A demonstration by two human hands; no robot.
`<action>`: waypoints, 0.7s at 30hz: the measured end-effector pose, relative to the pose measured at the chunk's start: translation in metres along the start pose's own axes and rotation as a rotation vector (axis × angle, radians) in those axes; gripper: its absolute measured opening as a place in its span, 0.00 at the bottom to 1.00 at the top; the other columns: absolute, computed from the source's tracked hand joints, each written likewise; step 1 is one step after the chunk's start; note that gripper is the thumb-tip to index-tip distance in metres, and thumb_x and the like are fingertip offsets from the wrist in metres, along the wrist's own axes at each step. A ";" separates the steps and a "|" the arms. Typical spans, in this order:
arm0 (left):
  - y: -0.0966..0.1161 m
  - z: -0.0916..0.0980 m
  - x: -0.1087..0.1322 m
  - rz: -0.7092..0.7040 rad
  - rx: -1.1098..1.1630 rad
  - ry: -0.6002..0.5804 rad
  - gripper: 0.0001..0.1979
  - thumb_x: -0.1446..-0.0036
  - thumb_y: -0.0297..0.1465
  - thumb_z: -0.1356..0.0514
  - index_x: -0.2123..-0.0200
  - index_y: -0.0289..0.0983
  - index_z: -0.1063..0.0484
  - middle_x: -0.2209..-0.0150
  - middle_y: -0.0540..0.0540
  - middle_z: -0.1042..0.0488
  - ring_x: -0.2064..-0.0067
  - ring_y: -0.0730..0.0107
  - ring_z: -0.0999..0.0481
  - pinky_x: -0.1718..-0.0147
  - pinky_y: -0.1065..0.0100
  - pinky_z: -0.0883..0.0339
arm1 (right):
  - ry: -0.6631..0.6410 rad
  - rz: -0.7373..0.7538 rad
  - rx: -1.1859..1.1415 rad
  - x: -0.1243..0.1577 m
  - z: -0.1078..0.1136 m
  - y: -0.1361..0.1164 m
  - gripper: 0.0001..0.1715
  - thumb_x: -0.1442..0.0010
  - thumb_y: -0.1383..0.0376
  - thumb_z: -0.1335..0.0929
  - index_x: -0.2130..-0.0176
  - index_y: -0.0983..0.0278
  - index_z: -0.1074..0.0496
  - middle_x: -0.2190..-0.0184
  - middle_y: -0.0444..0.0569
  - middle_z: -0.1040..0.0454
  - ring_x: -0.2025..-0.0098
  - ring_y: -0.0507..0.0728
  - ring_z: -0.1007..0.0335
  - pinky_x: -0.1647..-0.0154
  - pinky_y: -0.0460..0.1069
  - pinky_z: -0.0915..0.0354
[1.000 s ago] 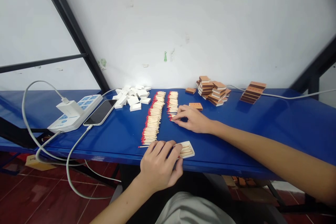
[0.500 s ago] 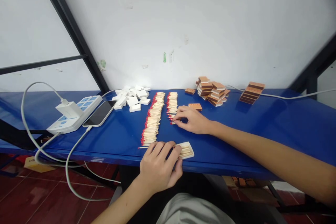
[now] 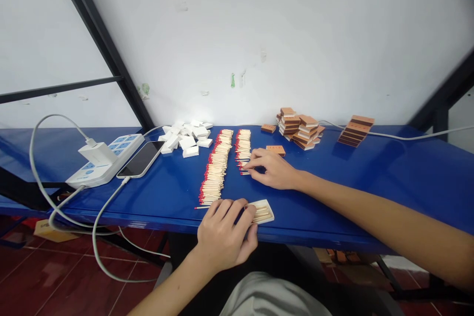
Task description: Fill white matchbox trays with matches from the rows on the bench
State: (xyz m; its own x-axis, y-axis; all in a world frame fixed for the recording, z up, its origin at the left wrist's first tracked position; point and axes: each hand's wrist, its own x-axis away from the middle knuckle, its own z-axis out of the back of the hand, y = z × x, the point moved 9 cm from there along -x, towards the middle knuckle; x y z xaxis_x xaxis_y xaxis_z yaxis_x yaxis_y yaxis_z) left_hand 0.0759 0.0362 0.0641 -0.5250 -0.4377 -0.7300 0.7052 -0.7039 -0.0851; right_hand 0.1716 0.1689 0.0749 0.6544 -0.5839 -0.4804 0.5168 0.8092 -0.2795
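Note:
My left hand (image 3: 225,234) curls over a white matchbox tray (image 3: 271,213) at the table's front edge, its fingers covering the tray's left part. Several matches (image 3: 261,212) lie in the tray. Farther back, my right hand (image 3: 272,169) pinches with thumb and forefinger at the near end of the shorter row of red-tipped matches (image 3: 243,142); the fingertips hide part of what they grip. A longer row of matches (image 3: 215,170) runs to the left of it, down to my left hand. An orange matchbox (image 3: 276,150) lies just behind my right hand.
Loose white trays (image 3: 190,140) are heaped at the back left. Stacked matchboxes (image 3: 300,128) stand by the wall, with a striped orange-brown sheet (image 3: 356,131) to their right. A phone (image 3: 141,160), a power strip (image 3: 107,160) and white cables occupy the left of the blue table (image 3: 370,177).
My right hand's fingertips have shifted very slightly to the right at the shorter match row. My left hand stays on the tray.

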 end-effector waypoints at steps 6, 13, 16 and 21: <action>0.000 -0.002 0.001 0.002 0.003 -0.007 0.11 0.40 0.30 0.44 0.56 0.36 0.26 0.58 0.43 0.22 0.62 0.60 0.28 0.61 0.59 0.37 | 0.009 -0.014 0.017 0.000 0.000 0.002 0.12 0.38 0.69 0.34 0.61 0.64 0.20 0.68 0.49 0.29 0.64 0.56 0.34 0.61 0.51 0.40; 0.000 -0.002 0.001 -0.004 0.004 -0.008 0.11 0.40 0.30 0.44 0.56 0.35 0.26 0.58 0.43 0.22 0.62 0.60 0.28 0.61 0.59 0.36 | -0.005 -0.021 -0.005 0.000 0.000 0.000 0.11 0.38 0.70 0.34 0.62 0.64 0.20 0.69 0.48 0.31 0.65 0.55 0.35 0.62 0.50 0.40; 0.000 -0.001 0.001 -0.007 0.001 -0.002 0.11 0.40 0.30 0.45 0.56 0.35 0.26 0.58 0.43 0.22 0.62 0.61 0.28 0.62 0.59 0.36 | -0.003 -0.031 -0.034 -0.001 0.001 0.000 0.11 0.38 0.70 0.34 0.64 0.64 0.20 0.69 0.48 0.31 0.64 0.55 0.35 0.62 0.50 0.40; 0.000 -0.001 0.000 -0.001 -0.003 -0.009 0.11 0.40 0.30 0.45 0.57 0.36 0.26 0.58 0.43 0.22 0.62 0.61 0.28 0.61 0.59 0.36 | -0.012 -0.057 -0.023 -0.001 0.001 0.002 0.10 0.39 0.70 0.33 0.63 0.64 0.21 0.68 0.48 0.29 0.64 0.55 0.34 0.61 0.50 0.40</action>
State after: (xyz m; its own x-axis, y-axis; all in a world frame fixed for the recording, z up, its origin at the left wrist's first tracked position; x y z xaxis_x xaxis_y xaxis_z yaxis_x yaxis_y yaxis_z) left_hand 0.0759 0.0368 0.0632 -0.5303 -0.4421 -0.7234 0.7058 -0.7029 -0.0878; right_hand 0.1723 0.1709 0.0756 0.6309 -0.6293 -0.4538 0.5405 0.7761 -0.3249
